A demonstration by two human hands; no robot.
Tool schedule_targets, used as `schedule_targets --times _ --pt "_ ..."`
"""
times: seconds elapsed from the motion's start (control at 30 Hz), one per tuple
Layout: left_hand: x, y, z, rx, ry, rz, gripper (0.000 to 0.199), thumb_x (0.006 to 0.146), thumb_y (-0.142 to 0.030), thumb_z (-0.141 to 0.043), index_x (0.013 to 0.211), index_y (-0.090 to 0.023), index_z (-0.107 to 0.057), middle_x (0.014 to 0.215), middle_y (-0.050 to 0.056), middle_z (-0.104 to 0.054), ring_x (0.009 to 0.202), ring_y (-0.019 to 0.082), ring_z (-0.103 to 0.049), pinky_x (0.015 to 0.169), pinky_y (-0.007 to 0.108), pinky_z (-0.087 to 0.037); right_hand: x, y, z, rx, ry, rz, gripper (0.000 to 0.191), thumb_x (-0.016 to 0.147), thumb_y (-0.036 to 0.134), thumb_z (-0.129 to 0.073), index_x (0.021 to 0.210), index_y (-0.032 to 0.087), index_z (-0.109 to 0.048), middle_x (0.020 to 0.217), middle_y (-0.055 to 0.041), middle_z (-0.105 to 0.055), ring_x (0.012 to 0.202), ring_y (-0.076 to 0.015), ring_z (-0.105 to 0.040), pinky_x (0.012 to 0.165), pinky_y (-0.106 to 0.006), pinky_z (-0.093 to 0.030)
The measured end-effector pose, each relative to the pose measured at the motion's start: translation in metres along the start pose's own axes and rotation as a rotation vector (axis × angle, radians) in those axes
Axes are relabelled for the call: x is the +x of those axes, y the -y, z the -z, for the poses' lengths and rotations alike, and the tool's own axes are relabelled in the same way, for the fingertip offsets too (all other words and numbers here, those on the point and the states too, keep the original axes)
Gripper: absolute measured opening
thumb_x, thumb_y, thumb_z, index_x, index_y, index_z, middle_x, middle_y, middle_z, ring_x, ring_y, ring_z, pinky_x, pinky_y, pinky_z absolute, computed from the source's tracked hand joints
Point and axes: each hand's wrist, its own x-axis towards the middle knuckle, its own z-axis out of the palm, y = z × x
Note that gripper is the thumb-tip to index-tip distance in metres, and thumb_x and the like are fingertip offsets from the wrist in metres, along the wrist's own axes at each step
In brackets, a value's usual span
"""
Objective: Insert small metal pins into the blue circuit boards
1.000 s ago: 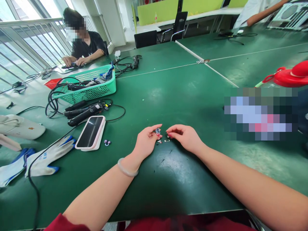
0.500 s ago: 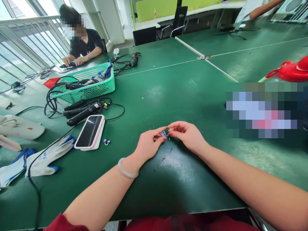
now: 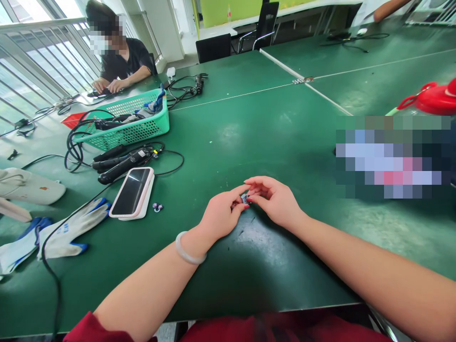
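Over the green table point(image 3: 228, 137), a small blue-grey patterned piece, apparently a binder clip point(image 3: 244, 198), is between my two hands. My left hand point(image 3: 223, 211) pinches it from the left with thumb and index finger. From the right, my right hand point(image 3: 276, 202) closes its thumb and fingers at the clip's other end. Fingertips cover much of the clip, and its wire handles barely show now. Left of my hands lie two small dark purple balls with a pale ring point(image 3: 157, 207) and a phone in a pink case point(image 3: 132, 194).
A green basket point(image 3: 131, 130) holds cables and gloves, with black cabled tools point(image 3: 124, 164) before it. White-blue gloves point(image 3: 73, 230) and a white bag point(image 3: 32, 186) lie left. A red-lidded object point(image 3: 432, 99) stands right. Another person point(image 3: 121, 61) sits across the table.
My right fingers have closed in nearer my left hand, covering more of the clip. The wire loop seen below it earlier is now hidden. The view has tilted slightly.
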Motion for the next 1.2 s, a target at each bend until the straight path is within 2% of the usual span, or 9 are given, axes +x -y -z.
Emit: schedule_targets --times 0.1,0.2,0.27,0.37,0.43,0.6,0.77,1.2 --pt "-0.001 -0.001 0.000 -0.054 0.000 0.000 0.041 0.078 -0.016 -0.057 0.118 -0.025 -0.058 0.070 -0.003 -0.062 0.065 0.011 -0.054 0.069 0.025 -0.044 0.000 0.001 0.000 -0.032 0.017 0.031 0.031 0.072 0.017 -0.062 0.104 0.021 -0.061 0.089 -0.0036 -0.065 0.078 -0.0160 -0.063 0.078 -0.036 -0.053" --pt "0.001 0.002 0.000 -0.202 -0.044 0.066 0.037 0.076 -0.017 -0.058 0.112 -0.023 -0.061 0.069 -0.003 -0.058 0.062 0.010 -0.052 0.067 0.024 -0.045 0.002 0.003 0.003 -0.079 0.008 0.035 0.036 0.072 0.017 -0.063 0.108 0.021 -0.059 0.088 -0.0021 -0.064 0.075 -0.0144 -0.062 0.076 -0.034 -0.053" --pt "0.004 0.006 0.001 -0.344 -0.084 0.149 0.032 0.076 -0.017 -0.057 0.107 -0.020 -0.064 0.066 -0.003 -0.055 0.061 0.009 -0.052 0.065 0.023 -0.045 0.004 0.004 0.007 -0.221 0.025 0.035 0.032 0.073 0.018 -0.065 0.104 0.021 -0.061 0.085 -0.0012 -0.063 0.072 -0.0142 -0.060 0.074 -0.033 -0.053" --pt "0.009 0.012 0.002 -0.538 -0.142 0.281 0.027 0.072 -0.015 -0.057 0.097 -0.017 -0.066 0.060 -0.004 -0.050 0.056 0.008 -0.050 0.060 0.022 -0.043 0.005 0.005 0.012 -0.531 0.154 0.076 0.012 0.074 0.020 -0.067 0.087 0.021 -0.067 0.080 -0.0015 -0.066 0.077 -0.0170 -0.058 0.076 -0.035 -0.049" --pt "0.012 0.015 0.001 -0.605 -0.193 0.340 0.024 0.070 -0.015 -0.059 0.093 -0.016 -0.065 0.058 -0.005 -0.048 0.055 0.008 -0.048 0.058 0.021 -0.042 0.005 0.005 0.012 -0.665 0.233 0.125 0.006 0.077 0.023 -0.067 0.082 0.021 -0.068 0.082 -0.0021 -0.067 0.083 -0.0187 -0.057 0.080 -0.036 -0.047" --pt "0.013 0.016 0.000 -0.659 -0.255 0.350 0.022 0.068 -0.018 -0.062 0.090 -0.017 -0.064 0.062 -0.004 -0.053 0.058 0.008 -0.050 0.060 0.022 -0.041 0.003 0.005 0.003 -0.792 0.295 0.255 0.016 0.084 0.028 -0.061 0.093 0.018 -0.069 0.090 -0.0049 -0.068 0.088 -0.0195 -0.055 0.084 -0.035 -0.045" --pt "0.013 0.015 0.000 -0.677 -0.270 0.360 0.021 0.066 -0.016 -0.061 0.087 -0.016 -0.063 0.063 -0.003 -0.055 0.058 0.008 -0.050 0.059 0.022 -0.041 0.006 0.005 -0.006 -0.878 0.341 0.329 0.017 0.086 0.027 -0.059 0.095 0.018 -0.070 0.087 -0.0056 -0.067 0.083 -0.0194 -0.053 0.081 -0.034 -0.043" --pt "0.014 0.015 -0.002 -0.684 -0.268 0.370 0.026 0.070 -0.018 -0.063 0.096 -0.015 -0.062 0.073 -0.001 -0.059 0.064 0.008 -0.054 0.064 0.022 -0.045 0.012 0.001 -0.014 -1.033 0.351 0.414 0.019 0.089 0.028 -0.055 0.078 0.017 -0.066 0.080 -0.0057 -0.063 0.076 -0.0186 -0.050 0.073 -0.032 -0.038"
